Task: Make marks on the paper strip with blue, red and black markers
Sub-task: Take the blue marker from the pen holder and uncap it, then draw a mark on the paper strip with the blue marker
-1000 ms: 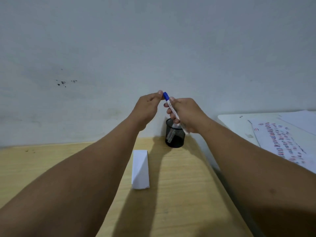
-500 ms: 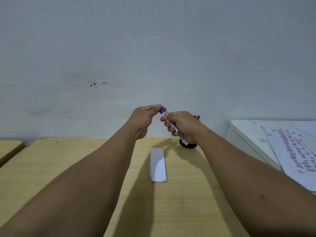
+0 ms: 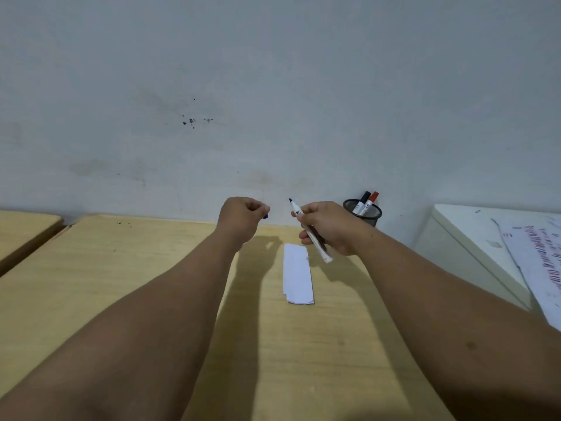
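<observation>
My right hand [image 3: 329,227] grips a white-barrelled marker [image 3: 317,244], uncapped, its dark tip pointing up and to the left. My left hand [image 3: 241,218] is closed around the marker's blue cap [image 3: 266,216], which peeks out between the fingertips. The two hands are a short gap apart above the far side of the wooden table [image 3: 121,268]. The white paper strip [image 3: 297,273] lies flat on the table just below and between them. A black mesh pen cup [image 3: 364,212] by the wall holds a black-capped marker [image 3: 362,202] and a red-capped marker [image 3: 371,201].
A white cabinet [image 3: 461,235] stands to the right of the table, with a sheet of paper [image 3: 534,259] covered in red and blue marks on top. A second wooden table [image 3: 27,229] adjoins on the left. A grey wall runs behind.
The blue cap has come off the marker: my left hand pulled it away to the left, and the bare tip now shows. The camera view has also shifted left, showing the pen cup further to the right.
</observation>
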